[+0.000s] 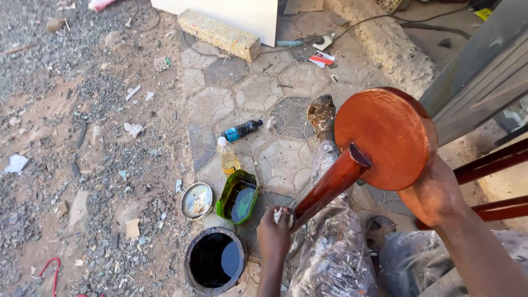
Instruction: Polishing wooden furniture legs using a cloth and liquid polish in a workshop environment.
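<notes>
Over a paved patch of ground (pixel 275 99), the person holds a reddish-brown wooden stool (pixel 379 140) tipped on its side across the lap. The right hand (pixel 434 195) is wrapped over the lower edge of the round seat, fingers closed on it. One stool leg (pixel 327 190) slants down to the left from the seat. The left hand (pixel 275 231) is closed around a small pale thing, a brush or rag, I cannot tell which, pressed against the lower end of that leg.

Just left of the left hand, on the ground, stands an open tin (pixel 214 261) of dark liquid. Its lid (pixel 197 201) lies just above it, beside a cut green container (pixel 237 198) that also holds dark liquid. A small yellow bottle (pixel 228 157) stands just above the green container, and a dark bottle (pixel 242 130) with a blue label lies on its side near it.

Paint-spattered trousers (pixel 335 247) cover the person's legs, and one stained shoe (pixel 322 113) rests on the paving. Gravel (pixel 82 137) and litter spread to the left. A foam block (pixel 219 34) lies at the top, against a white board (pixel 236 14).
</notes>
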